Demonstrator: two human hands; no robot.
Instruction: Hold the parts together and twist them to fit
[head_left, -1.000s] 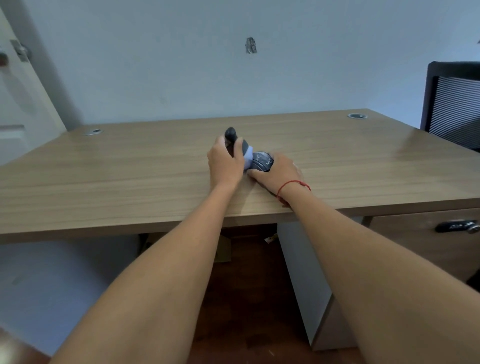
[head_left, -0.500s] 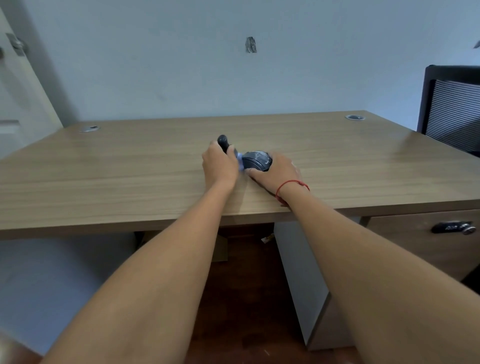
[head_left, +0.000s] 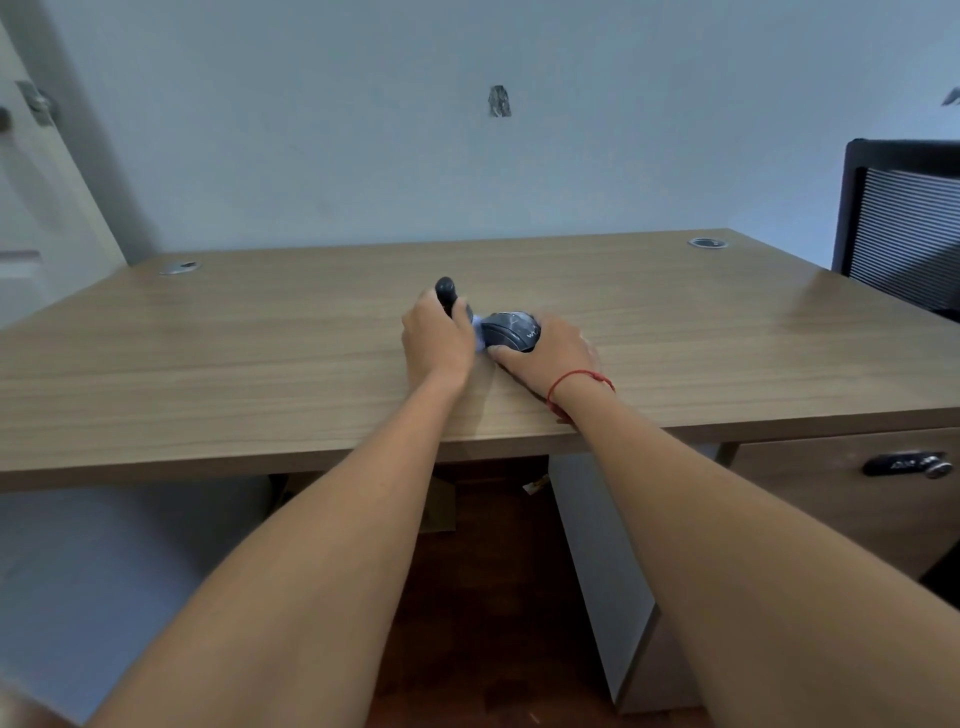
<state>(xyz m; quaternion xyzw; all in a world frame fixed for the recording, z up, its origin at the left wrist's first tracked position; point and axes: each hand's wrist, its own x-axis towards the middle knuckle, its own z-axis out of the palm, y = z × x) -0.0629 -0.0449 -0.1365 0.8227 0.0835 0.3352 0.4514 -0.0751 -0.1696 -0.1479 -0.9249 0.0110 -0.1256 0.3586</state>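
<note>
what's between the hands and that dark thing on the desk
Nothing visible. The left hand grips the dark thing's upright end, and the right hand holds its rounded end down on the desk.

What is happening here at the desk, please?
A person works with both hands near the front edge of a wooden desk. The left hand grips a dark rounded object, whose top sticks up above the fingers. The right hand holds a dark grey computer mouse on the desk. A bit of pale cloth or paper shows between the hands; what it is cannot be told. A black chair stands at the right.
</note>
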